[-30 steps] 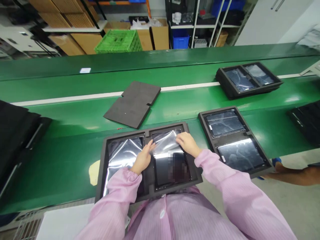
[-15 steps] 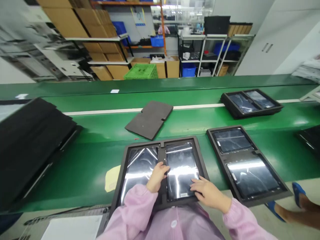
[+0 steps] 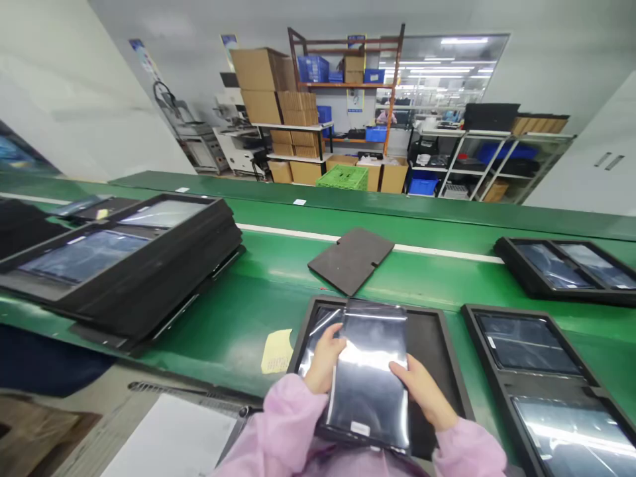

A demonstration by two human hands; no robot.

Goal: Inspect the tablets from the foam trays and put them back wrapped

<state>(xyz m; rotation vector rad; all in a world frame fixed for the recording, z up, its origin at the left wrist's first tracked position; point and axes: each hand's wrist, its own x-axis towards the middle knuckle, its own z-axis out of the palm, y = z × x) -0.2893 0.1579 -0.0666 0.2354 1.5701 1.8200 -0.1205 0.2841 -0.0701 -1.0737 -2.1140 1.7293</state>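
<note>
A black, glossy tablet (image 3: 372, 391) in clear film, with a small white label at its near end, is raised out of the black foam tray (image 3: 453, 361). My left hand (image 3: 324, 361) grips its left edge, thumb on the face. On the opposite edge my right hand (image 3: 424, 391) holds it the same way. The fingers beneath are hidden. Below, the tray's right compartment shows bare foam. Another tablet (image 3: 318, 324) lies in the left compartment, partly covered by my left hand and the raised one.
A flat foam sheet (image 3: 352, 260) lies beyond the tray on the green bench (image 3: 268, 278). To the right are a tray of two tablets (image 3: 529, 384) and a stacked tray (image 3: 546, 288). Stacked foam trays (image 3: 199, 255) stand left. Yellow paper (image 3: 277, 351) lies beside my tray.
Both hands have taken hold of the right tablet and lifted it from its compartment, shifting it left over the tray's middle. The view has turned left and tilted up.
</note>
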